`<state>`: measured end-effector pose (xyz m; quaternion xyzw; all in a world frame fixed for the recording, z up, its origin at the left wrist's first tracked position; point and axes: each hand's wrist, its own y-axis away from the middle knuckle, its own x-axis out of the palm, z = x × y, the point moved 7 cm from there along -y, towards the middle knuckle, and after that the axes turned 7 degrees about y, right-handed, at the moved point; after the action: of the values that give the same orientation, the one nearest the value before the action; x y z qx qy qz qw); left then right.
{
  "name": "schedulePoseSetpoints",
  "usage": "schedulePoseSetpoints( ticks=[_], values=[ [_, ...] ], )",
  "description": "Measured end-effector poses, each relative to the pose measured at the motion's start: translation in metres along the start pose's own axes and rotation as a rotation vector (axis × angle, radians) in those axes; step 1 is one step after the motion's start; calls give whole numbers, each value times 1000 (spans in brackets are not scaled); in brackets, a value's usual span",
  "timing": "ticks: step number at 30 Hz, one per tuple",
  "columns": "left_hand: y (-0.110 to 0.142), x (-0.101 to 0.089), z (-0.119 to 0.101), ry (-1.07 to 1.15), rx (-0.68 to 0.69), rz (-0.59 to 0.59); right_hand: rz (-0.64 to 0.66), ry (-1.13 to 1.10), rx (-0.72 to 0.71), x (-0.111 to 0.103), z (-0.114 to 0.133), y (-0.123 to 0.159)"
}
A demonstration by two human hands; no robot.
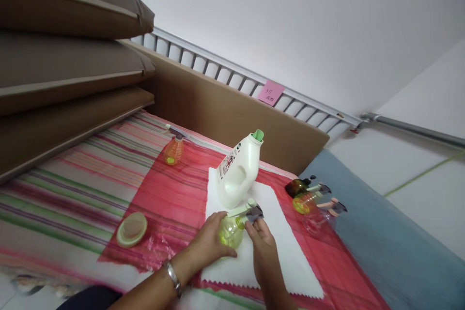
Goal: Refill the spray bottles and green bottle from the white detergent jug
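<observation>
A clear yellow-green spray bottle with a pale and dark trigger head is between my two hands, over a white sheet with zigzag edges. My left hand wraps round the bottle's body from the left. At its neck and dark trigger head, my right hand has thumb and fingers closed; its exact grip is partly hidden. Just behind stands a white handled jug, its neck tilted to the right, with something green in its mouth.
Several spray bottles lie at the right, including a yellowish one. An orange spray bottle stands at the back left. A pale round lid rests on red plastic sheeting. Stacked cushions rise at the left.
</observation>
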<state>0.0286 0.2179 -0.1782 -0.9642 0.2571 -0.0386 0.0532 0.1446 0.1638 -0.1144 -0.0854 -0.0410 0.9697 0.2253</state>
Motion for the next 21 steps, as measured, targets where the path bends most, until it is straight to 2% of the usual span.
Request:
schedulePoseSetpoints(
  ticks=[7, 10, 16, 21],
  values=[
    [0, 0, 3, -44, 16, 14, 97, -74, 28, 5, -11, -2],
    [4, -2, 2, -51, 3, 22, 68, -74, 21, 3, -11, -2],
    [7, -4, -1, -52, 12, 20, -72, -32, -59, -5, 3, 3],
    [5, -3, 4, -31, 14, 7, -10, -68, -1, 3, -16, 4]
  ],
)
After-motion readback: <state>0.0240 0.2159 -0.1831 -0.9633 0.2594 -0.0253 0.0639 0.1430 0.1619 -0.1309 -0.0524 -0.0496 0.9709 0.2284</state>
